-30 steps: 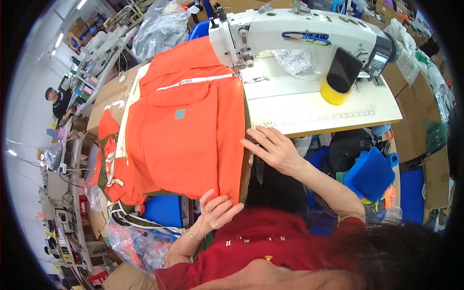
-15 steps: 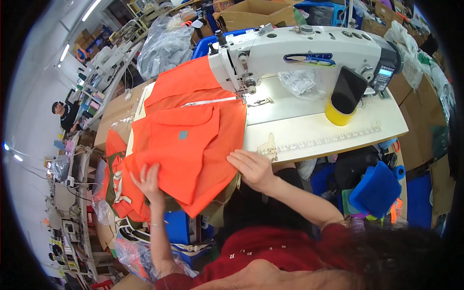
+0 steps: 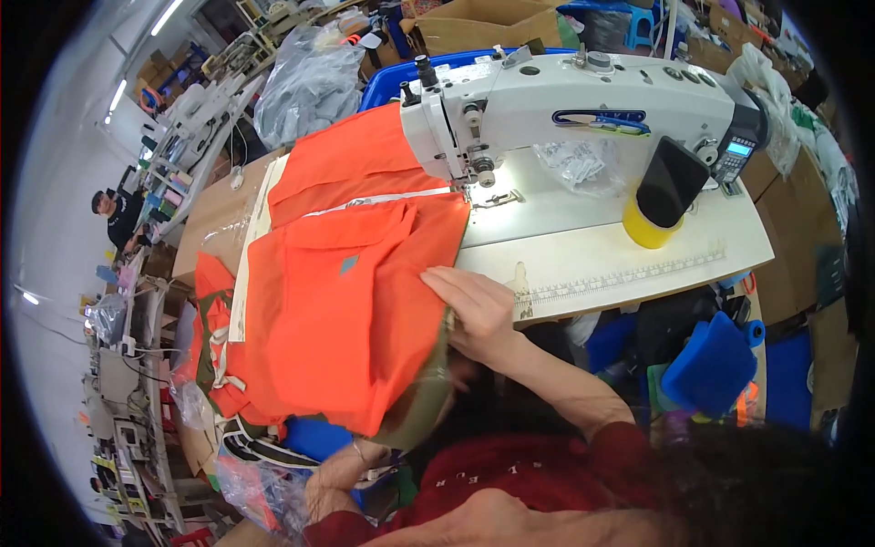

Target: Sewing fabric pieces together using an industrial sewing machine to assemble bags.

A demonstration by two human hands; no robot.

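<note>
Orange fabric with a sewn pocket, flap and small grey patch, the orange fabric piece (image 3: pixel 310 319), lies across the sewing machine table and hangs over its front edge. My right hand (image 3: pixel 476 310) pinches its right edge, fingers closed together. Below the hanging fabric, my left hand (image 3: pixel 366 452) shows only around the wrist; the fingers are hidden or blurred behind the cloth. An olive lining (image 3: pixel 421 401) shows under the lower right edge. At the far end, the fabric reaches the needle area of the white sewing machine (image 3: pixel 574 96), beside a whitish strip (image 3: pixel 383 198).
A black phone (image 3: pixel 673 178) leans in a yellow tape roll (image 3: pixel 645 230) on the table's right. A ruler strip (image 3: pixel 629 276) runs along the front edge. Orange pieces with straps (image 3: pixel 217 337) hang at left. Another person (image 3: pixel 120 219) is far left.
My left hand has gone from on top of the fabric to beneath its lower edge. The near fabric has shifted and lifted, baring more olive lining; my right hand stays at the right edge.
</note>
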